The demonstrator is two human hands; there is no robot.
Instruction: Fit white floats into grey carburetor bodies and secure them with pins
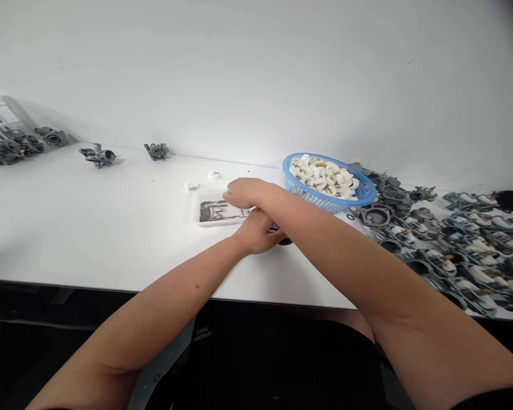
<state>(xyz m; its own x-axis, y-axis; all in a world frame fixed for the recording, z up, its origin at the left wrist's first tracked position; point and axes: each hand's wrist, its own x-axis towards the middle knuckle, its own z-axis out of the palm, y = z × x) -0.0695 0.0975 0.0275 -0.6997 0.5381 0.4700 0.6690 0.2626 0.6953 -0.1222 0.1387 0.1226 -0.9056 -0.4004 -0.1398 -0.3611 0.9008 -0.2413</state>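
Note:
My left hand [255, 232] is closed around a carburetor body [285, 241]. Only a dark round end and a bit of grey metal show past the fingers and under the right forearm. Crossing over it, my right hand [244, 192] hangs above the right end of a white tray [218, 224], fingers curled downward. Its fingertips are hidden, so whatever they pinch is out of sight. Thin metal pins [211, 211] lie in the tray, most of them heaped at the left end. Behind the tray are two small white floats, one [192, 186] beside the other [214, 175].
A blue basket [288, 168] full of white floats [325, 177] stands right of my hands. Many carburetors [436, 262] crowd the table's right side. Others, including one carburetor [97, 155], sit along the back left near a white crate [15, 114]. A wall rises behind.

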